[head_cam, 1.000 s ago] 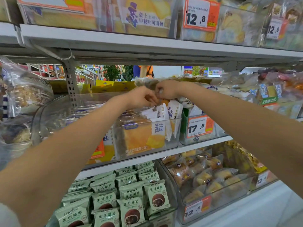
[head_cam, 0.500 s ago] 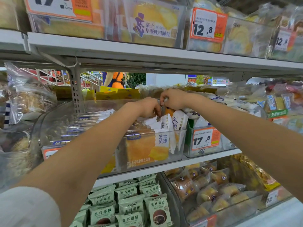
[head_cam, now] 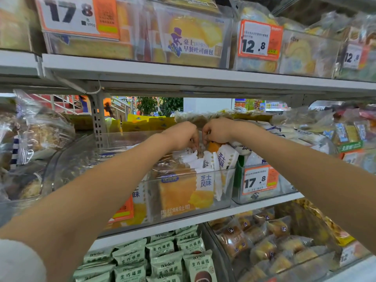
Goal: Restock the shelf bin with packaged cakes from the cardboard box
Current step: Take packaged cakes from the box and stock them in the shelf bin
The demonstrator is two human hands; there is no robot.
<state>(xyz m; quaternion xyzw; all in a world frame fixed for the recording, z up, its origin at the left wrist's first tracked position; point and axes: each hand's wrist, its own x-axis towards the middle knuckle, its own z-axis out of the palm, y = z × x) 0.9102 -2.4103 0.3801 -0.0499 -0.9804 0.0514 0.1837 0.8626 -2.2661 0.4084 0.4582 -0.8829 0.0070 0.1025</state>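
White metal shelf boards (head_cam: 183, 76) run across a store gondola, carried on a perforated grey upright (head_cam: 97, 119). Through the gap behind the middle shelf: a white wall panel (head_cam: 207, 104), green potted foliage (head_cam: 156, 105), a red-and-white stair railing (head_cam: 59, 102) and distant, evenly lit merchandise racks (head_cam: 262, 104).

Both hands over the middle shelf bin

The left hand (head_cam: 184, 135) and right hand (head_cam: 216, 130) meet above the packaged cakes (head_cam: 211, 161) in the shelf bin (head_cam: 189, 202); a price tag (head_cam: 259, 181) sits right.
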